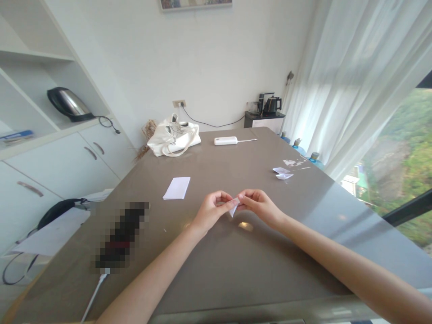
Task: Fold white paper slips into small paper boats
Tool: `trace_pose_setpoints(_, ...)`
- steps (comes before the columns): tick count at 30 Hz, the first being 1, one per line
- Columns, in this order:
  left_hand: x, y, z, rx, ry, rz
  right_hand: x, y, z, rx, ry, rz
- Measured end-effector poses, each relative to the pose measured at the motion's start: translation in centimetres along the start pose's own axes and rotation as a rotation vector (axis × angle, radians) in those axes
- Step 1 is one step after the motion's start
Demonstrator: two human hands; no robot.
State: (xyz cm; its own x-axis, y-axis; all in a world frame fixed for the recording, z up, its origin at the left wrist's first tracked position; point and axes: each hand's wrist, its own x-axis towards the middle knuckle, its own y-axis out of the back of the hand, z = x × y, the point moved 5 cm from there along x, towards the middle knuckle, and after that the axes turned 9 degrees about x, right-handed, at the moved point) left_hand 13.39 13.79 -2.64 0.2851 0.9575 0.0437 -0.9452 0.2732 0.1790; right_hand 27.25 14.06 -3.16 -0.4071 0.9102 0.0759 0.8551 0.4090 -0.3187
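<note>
Between my two hands is a small folded piece of white paper, with a pointed end hanging down. My left hand pinches it from the left, thumb on the near face. On the other side my right hand pinches its upper right edge between thumb and fingers. Both hands are above the table, close together. Beyond and to the left lies a stack of white paper. Folded white paper boats sit on the table to the right, with torn paper scraps behind them.
A white handbag and a white power bank with a short cable lie at the table's far side. A blurred-out dark device with a white cable is at left. Water bottles stand past the right edge.
</note>
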Motion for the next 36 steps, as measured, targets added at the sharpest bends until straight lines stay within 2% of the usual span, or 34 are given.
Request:
trace_pose_setpoints(5,0.1,0.2,-0.1,0.028,-0.030,-0.023,0.1,0.3,-0.2,-0.035,-0.011,0.016)
trace_pose_setpoints(10,0.1,0.0,0.2,0.035,-0.080,-0.122,0.1,1.5,0.1,0.167,-0.060,0.087)
trace_pose_setpoints(14,-0.2,-0.4,1.1,0.007,-0.177,-0.203,0.3,1.7,0.9,0.364,-0.162,0.059)
trace_pose_setpoints(18,-0.3,-0.6,1.2,-0.044,-0.203,-0.212,0.2,1.3,1.4,0.475,-0.273,0.054)
trace_pose_setpoints(21,-0.2,-0.6,0.7,-0.120,-0.166,-0.207,0.0,0.9,1.4,0.491,-0.309,0.047)
trace_pose_setpoints(25,0.0,-0.2,0.1,-0.174,-0.099,-0.173,-0.2,0.5,0.9,0.373,-0.270,-0.073)
trace_pose_setpoints(28,-0.2,-0.2,0.1,-0.136,-0.060,-0.218,-0.4,0.3,0.3,0.212,-0.185,-0.148)
trace_pose_setpoints(33,-0.6,-1.0,0.2,0.009,-0.006,-0.353,-0.5,-0.2,-0.3,-0.053,-0.108,-0.171)
trace_pose_setpoints(36,-0.5,-1.0,0.3,-0.015,-0.040,-0.321,-0.4,-0.1,0.0,-0.034,-0.111,-0.149)
